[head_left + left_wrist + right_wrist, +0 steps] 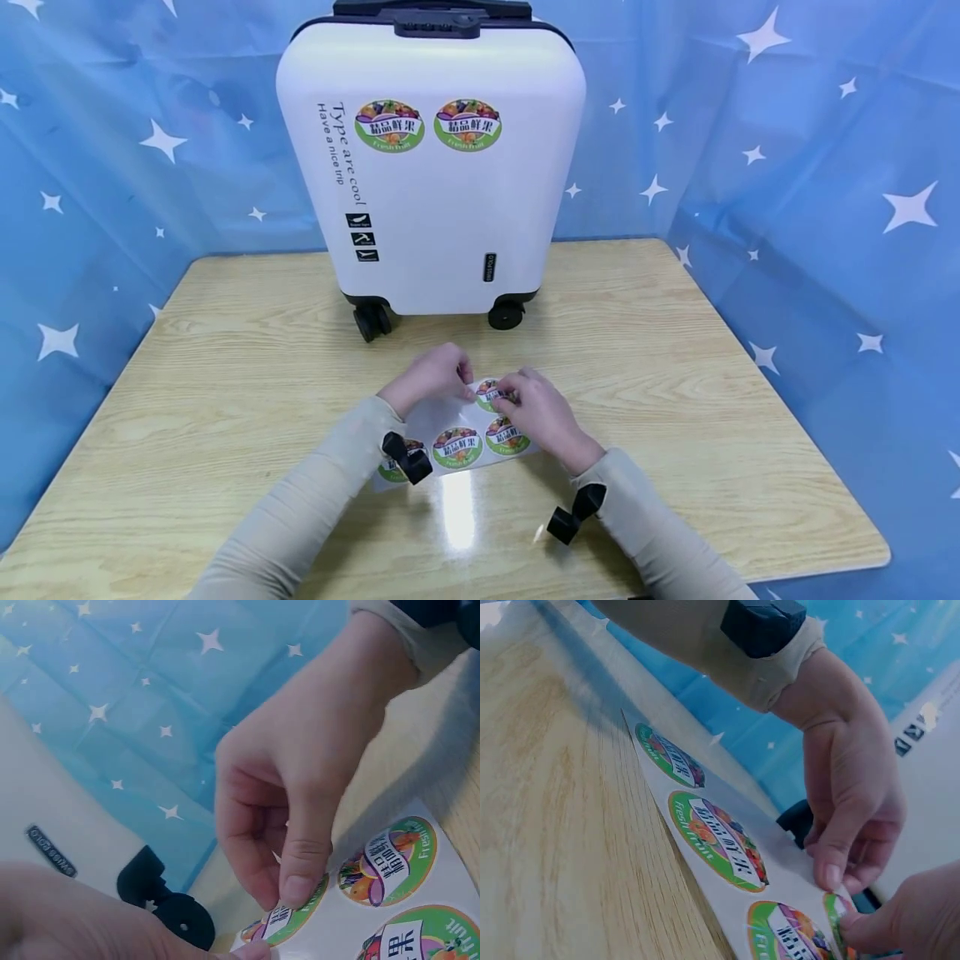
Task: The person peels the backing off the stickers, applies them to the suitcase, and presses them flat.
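1. From the head view, I'm seeing the sheet [433,415] lying over the table [675,375], in front of the white case [442,208]. One sticker [487,395] is sitting at its far right corner, between both hands; the lower stickers [457,454] are lining up nearer the person.
2. That oval's long axis is running roughly left to right, from hand to hand. The right hand [542,410] is the nearer one, covering its right end; the left hand [435,375] is bending in just beside its left end.
3. From the left wrist, the right hand is facing me, nearly closed: thumb and forefinger are meeting at the sticker's edge, apparently pinching it, while the other fingers are curling under. The left thumb is resting close to the opposite end. The case's wheel [184,922] is standing beyond.
4. From the right wrist, the left hand is curling almost closed, its thumb pressing at the sheet's far edge with fingers bending behind, seemingly gripping it. The right thumb is lying over the sticker; its other fingertips I can't make out here.
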`<state>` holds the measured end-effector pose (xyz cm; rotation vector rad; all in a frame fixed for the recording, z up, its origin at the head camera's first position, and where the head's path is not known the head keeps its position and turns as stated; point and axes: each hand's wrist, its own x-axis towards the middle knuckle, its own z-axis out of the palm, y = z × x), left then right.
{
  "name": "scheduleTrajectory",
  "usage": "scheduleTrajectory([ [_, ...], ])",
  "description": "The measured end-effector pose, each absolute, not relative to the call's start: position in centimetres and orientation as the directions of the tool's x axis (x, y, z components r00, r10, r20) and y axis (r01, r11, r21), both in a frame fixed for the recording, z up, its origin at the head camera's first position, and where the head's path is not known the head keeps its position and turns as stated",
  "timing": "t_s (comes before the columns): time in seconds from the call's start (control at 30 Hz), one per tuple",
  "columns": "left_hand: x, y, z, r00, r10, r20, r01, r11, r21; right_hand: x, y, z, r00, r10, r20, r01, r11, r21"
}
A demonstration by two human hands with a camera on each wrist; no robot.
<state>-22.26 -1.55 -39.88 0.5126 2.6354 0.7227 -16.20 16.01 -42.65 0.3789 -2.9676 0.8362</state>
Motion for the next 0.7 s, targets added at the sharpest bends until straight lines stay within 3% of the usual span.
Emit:
scheduleTrajectory([
  [0.47, -22.2, -1.9, -37.6, -0.864, 0.468, -0.186, 0.247, 0.716, 0.653, -15.0, 15.3, -40.9, -0.911, -0.284, 0.299, -0.389, 0.834, -0.392],
  [0.7, -21.7, -1.5, -37.0, -0.878, 0.464, -0.116, 0.299, 0.722, 0.624, -14.8, 15.2, -40.4, -0.914, -0.279, 0.294, -0.386, 0.82, -0.422],
])
